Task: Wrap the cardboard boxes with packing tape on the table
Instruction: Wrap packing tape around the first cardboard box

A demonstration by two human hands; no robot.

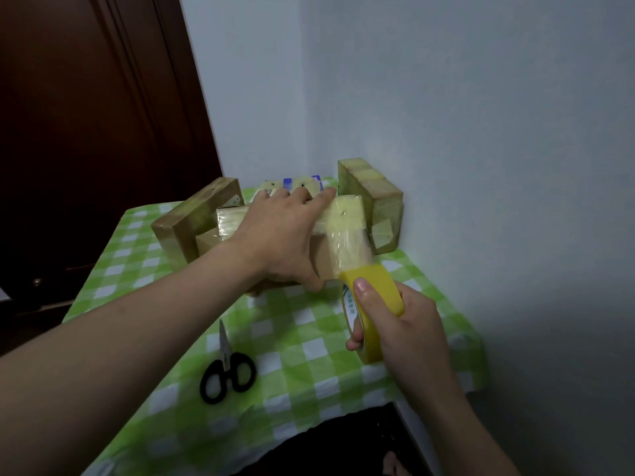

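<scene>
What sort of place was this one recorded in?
Probably a room in a home, not a workshop: a small table under a green checked cloth stands in a corner of plain white walls, with a dark wooden door at left.

Left hand [278, 231] pressing cardboard box [323, 255], right hand [395, 324] gripping yellow tape roll [372, 304], scissors [228, 369] on checked tablecloth [302, 338]

Left arm: forearm enters at 8 o'clock, stretched toward 2 o'clock.
Left hand [285, 235]: palm down, fingers spread and straight, thumb splayed toward 5 o'clock.
Right arm: rises from 5 o'clock toward 11 o'clock.
Right hand [402, 324]: fingers and thumb curled round the tape roll [381, 281].
</scene>
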